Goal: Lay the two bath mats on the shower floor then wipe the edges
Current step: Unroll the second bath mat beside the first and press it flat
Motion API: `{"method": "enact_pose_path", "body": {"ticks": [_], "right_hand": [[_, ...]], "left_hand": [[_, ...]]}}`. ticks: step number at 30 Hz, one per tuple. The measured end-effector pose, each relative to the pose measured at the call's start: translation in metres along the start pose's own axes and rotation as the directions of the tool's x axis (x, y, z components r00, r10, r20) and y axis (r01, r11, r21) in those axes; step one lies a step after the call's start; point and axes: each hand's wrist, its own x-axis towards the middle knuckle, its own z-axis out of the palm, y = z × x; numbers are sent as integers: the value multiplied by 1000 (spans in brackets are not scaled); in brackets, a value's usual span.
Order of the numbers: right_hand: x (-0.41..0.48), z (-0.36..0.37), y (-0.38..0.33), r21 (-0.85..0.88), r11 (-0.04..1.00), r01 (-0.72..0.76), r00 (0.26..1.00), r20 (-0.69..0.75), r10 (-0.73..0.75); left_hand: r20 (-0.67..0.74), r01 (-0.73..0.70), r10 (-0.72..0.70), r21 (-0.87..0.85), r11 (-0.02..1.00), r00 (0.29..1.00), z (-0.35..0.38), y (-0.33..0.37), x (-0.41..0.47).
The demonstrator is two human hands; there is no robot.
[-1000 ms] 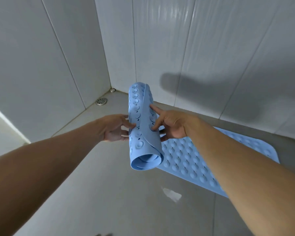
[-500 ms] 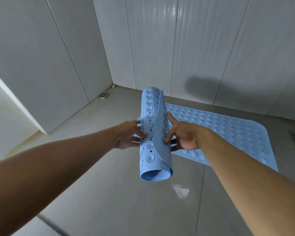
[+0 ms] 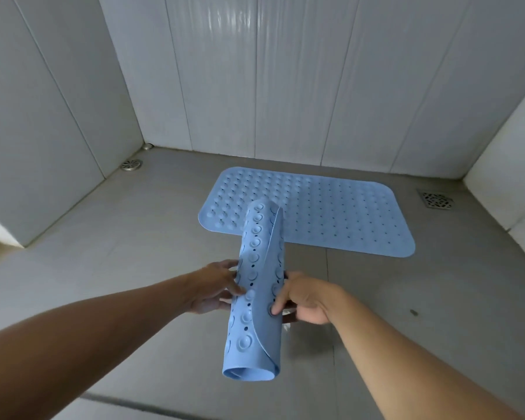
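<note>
A light blue bath mat [image 3: 331, 213] with round bumps lies flat on the grey shower floor [image 3: 134, 244], near the back wall. A second blue mat [image 3: 256, 310] is rolled into a tube with its suction cups outward, and I hold it in the air above the floor, pointing away from me. My left hand [image 3: 214, 287] grips the roll's left side. My right hand [image 3: 305, 300] grips its right side, with fingers on the loose outer flap. The far end of the roll covers part of the flat mat's near edge.
Tiled walls close the shower at left, back and right. A round drain [image 3: 131, 165] sits in the back left corner, and a square drain grate [image 3: 436, 200] lies at the right. A dark floor seam [image 3: 140, 403] runs across in front of me.
The view has pulled back and tilted, so the whole flat mat and the square drain show. The rolled mat sits lower and nearer to me. Both hands keep their hold.
</note>
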Motion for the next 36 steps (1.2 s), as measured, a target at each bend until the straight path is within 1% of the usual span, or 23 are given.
{"method": "enact_pose_path", "body": {"ticks": [4, 9, 13, 16, 18, 20, 22, 23, 25, 26, 27, 28, 29, 30, 31, 32, 34, 36], "right_hand": [[0, 15, 29, -22, 999, -27, 997, -76, 25], [-3, 24, 44, 33, 999, -25, 988, -152, 30], [-7, 32, 46, 3, 1000, 18, 976, -219, -17], [-6, 35, 40, 18, 997, 78, 935, -347, -67], [-3, 33, 39, 64, 991, 115, 896, -437, -76], [0, 31, 40, 44, 986, 163, 859, -498, -120], [4, 30, 44, -20, 981, 191, 818, -550, -171], [6, 30, 45, -76, 981, 179, 804, -563, -190], [5, 32, 49, -248, 965, 90, 812, -542, -215], [7, 31, 53, -357, 934, 23, 821, -526, -221], [8, 29, 58, -484, 872, -67, 826, -518, -224], [8, 29, 61, -606, 777, -170, 824, -520, -225], [10, 28, 66, -696, 672, -252, 824, -518, -227], [12, 28, 70, -753, 588, -296, 832, -506, -228], [16, 26, 73, -781, 543, -309, 844, -489, -222], [20, 23, 78, -792, 527, -309, 857, -472, -207], [28, 17, 94, -793, 534, -295, 874, -449, -184], [34, 11, 110, -788, 549, -278, 883, -434, -176]], "left_hand": [[-5, 63, -62, 78, 995, 998, 4, -21, 1], [-11, 79, -78, 151, 985, 997, 6, -28, 5], [-52, 104, -96, 184, 977, 994, 8, -33, 8], [-108, 111, -93, 178, 978, 990, 14, -34, 13], [-137, 97, -66, 234, 967, 988, 18, -35, 14], [-169, 69, -15, 318, 946, 986, 23, -37, 15], [-190, 17, 68, 415, 909, 980, 26, -38, 15], [-192, -2, 99, 448, 894, 976, 27, -38, 16], [-179, -38, 144, 491, 870, 973, 30, -37, 17], [-163, -55, 161, 517, 854, 974, 33, -35, 16], [-151, -74, 187, 553, 830, 971, 34, -33, 17], [-137, -86, 209, 601, 795, 968, 36, -30, 17], [-125, -86, 225, 666, 741, 966, 37, -27, 18], [-112, -87, 249, 738, 669, 962, 38, -25, 19], [-103, -85, 268, 789, 608, 958, 39, -22, 20], [-98, -77, 270, 818, 570, 958, 40, -22, 21], [-80, -73, 260, 845, 530, 962, 47, -28, 21], [-86, -70, 280, 862, 501, 956, 53, -38, 20]]}}
